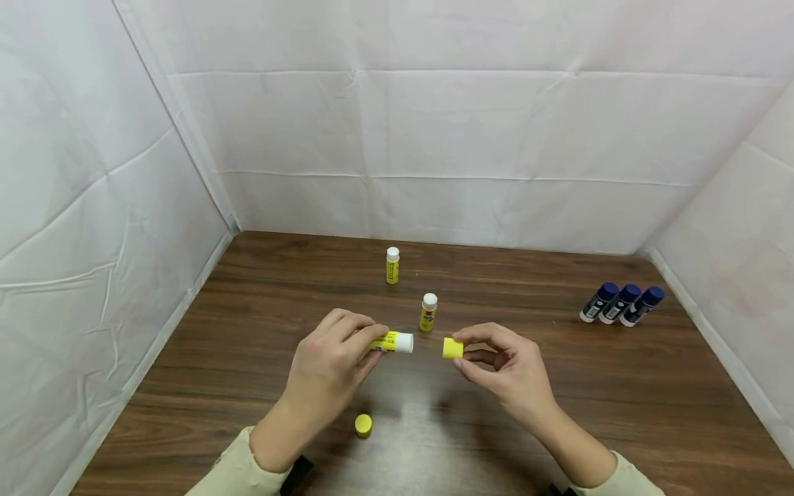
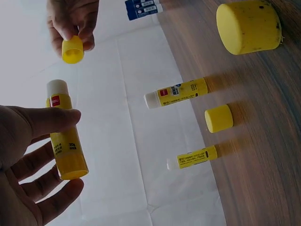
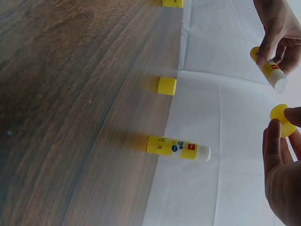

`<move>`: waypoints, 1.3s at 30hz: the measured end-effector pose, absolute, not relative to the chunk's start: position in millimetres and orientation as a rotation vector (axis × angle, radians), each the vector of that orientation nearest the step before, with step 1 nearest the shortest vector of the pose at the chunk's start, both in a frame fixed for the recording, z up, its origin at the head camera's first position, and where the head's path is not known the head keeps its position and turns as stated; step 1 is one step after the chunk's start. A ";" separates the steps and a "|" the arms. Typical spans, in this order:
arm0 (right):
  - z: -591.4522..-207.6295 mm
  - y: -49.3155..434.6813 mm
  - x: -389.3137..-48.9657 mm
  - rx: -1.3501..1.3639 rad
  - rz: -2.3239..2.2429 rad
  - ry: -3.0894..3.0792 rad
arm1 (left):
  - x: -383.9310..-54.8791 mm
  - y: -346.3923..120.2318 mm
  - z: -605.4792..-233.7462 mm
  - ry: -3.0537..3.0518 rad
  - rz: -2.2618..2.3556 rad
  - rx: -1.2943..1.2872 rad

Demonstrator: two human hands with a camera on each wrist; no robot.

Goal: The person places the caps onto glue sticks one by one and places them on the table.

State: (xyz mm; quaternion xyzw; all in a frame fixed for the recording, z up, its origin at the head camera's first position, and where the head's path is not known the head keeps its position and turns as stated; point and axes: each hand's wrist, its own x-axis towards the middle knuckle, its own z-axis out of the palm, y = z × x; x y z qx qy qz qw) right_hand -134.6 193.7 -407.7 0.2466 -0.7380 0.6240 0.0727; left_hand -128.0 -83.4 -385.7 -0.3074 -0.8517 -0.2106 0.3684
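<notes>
My left hand [image 1: 372,341] grips a yellow glue stick [image 1: 389,342] level above the table, its bare white tip pointing right. In the left wrist view the left hand [image 2: 72,151] has its thumb and fingers round the glue stick [image 2: 66,141]. My right hand [image 1: 462,351] pinches a yellow cap [image 1: 453,348] a short gap from that tip. The right wrist view shows the right hand [image 3: 282,125] and the cap [image 3: 281,115] between thumb and fingers. Stick and cap are apart.
Two uncapped yellow glue sticks stand upright, one at the back [image 1: 392,265] and one nearer [image 1: 427,312]. A loose yellow cap [image 1: 363,425] lies by my left wrist, another cap [image 2: 218,117] beyond my left hand. Three blue-capped sticks [image 1: 620,303] lie at the right. White walls enclose the wooden table [image 1: 620,413].
</notes>
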 end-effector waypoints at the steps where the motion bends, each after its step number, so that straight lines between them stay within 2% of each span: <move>1: -407.8 193.7 -134.4 0.741 1.881 -2.209 | -127.8 -83.1 -385.8 -2.186 -0.538 -0.790; 39: -404.0 177.1 -131.5 0.785 1.854 -2.189 | -126.0 -64.9 -386.2 -2.173 -0.478 -0.798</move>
